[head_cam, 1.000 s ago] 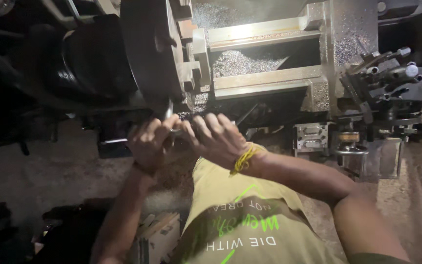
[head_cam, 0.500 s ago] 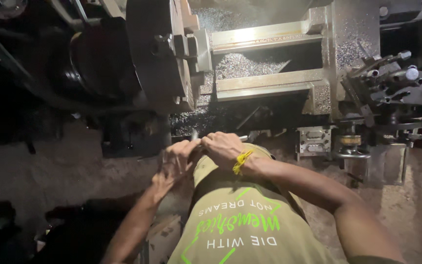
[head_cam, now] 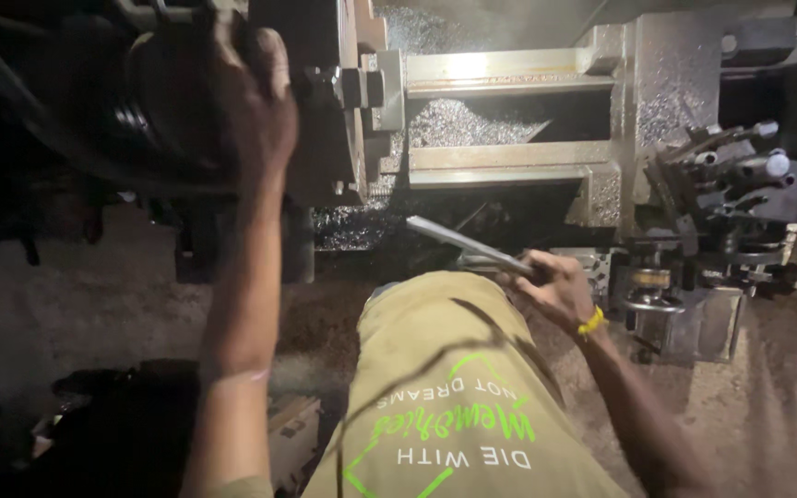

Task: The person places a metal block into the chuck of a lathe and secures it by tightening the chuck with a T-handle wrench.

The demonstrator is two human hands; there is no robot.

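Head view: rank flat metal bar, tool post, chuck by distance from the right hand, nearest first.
1. Flat metal bar: held in the right hand, sticking out up-left of it.
2. Tool post: up and to the right of that hand.
3. Chuck: far upper left, by the left hand.

Hands no longer joined before the chest; left hand has risen to the lathe chuck and rests against it; right hand has dropped rightward, now alone gripping the flat metal tool, angled up-left.
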